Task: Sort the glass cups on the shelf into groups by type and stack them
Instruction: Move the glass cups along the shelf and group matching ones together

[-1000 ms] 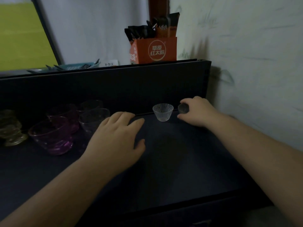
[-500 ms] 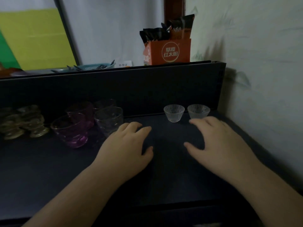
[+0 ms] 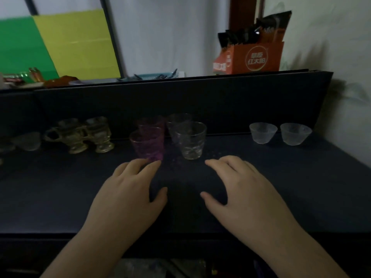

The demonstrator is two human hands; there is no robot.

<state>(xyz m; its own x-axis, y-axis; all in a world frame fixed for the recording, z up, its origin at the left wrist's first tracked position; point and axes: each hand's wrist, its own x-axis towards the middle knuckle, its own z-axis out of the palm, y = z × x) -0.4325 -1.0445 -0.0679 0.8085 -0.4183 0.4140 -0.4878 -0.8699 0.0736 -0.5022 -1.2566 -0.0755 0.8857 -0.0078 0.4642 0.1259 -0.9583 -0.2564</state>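
Where sachets stand, orange box [image 3: 253, 59]: 红太阳.

An orange carton [image 3: 253, 58] packed with dark sachets [image 3: 251, 34] was set on the upper ledge [image 3: 200, 80] by the white wall [image 3: 331, 37]. A blue basket [image 3: 154, 76] was placed further left on the ledge, and green and yellow boards [image 3: 50, 45] were propped behind it.

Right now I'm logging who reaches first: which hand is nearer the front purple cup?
Left. The left hand has its fingertips right at the base of the front purple cup. The right hand lies further off to the cup's right, below the clear tumbler.
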